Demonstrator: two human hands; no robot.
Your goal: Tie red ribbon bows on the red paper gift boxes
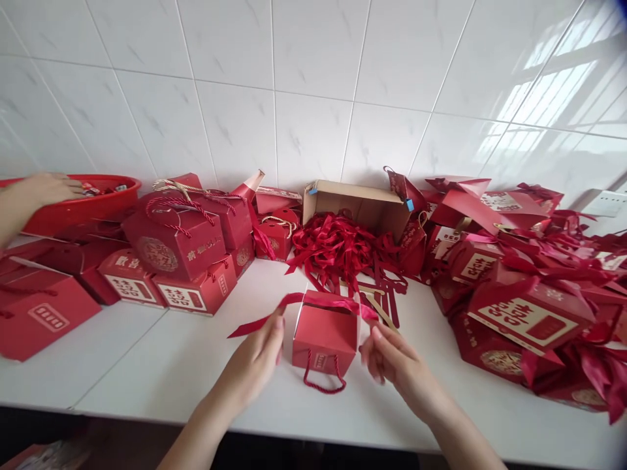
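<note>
A small red gift box (324, 329) stands on the white table before me, with a twisted red cord handle (326, 390) hanging down its near side. A dark red ribbon (318, 300) stretches across the top of the box toward its far edge. On the left, my left hand (264, 349) pinches the ribbon, and a loose tail sticks out beyond the fingers. Over at the right side of the box, my right hand (389, 352) pinches the ribbon's other end between thumb and finger. Both hands are beside the box.
Behind the box lies a heap of red ribbons (343, 251), spilling from a cardboard box (357, 202). Several red gift boxes (179, 235) are stacked left; ribbon-tied boxes (529, 307) pile up right. Another person's hand (42, 192) reaches over a red basin (93, 209). A tiled wall (313, 98) stands behind.
</note>
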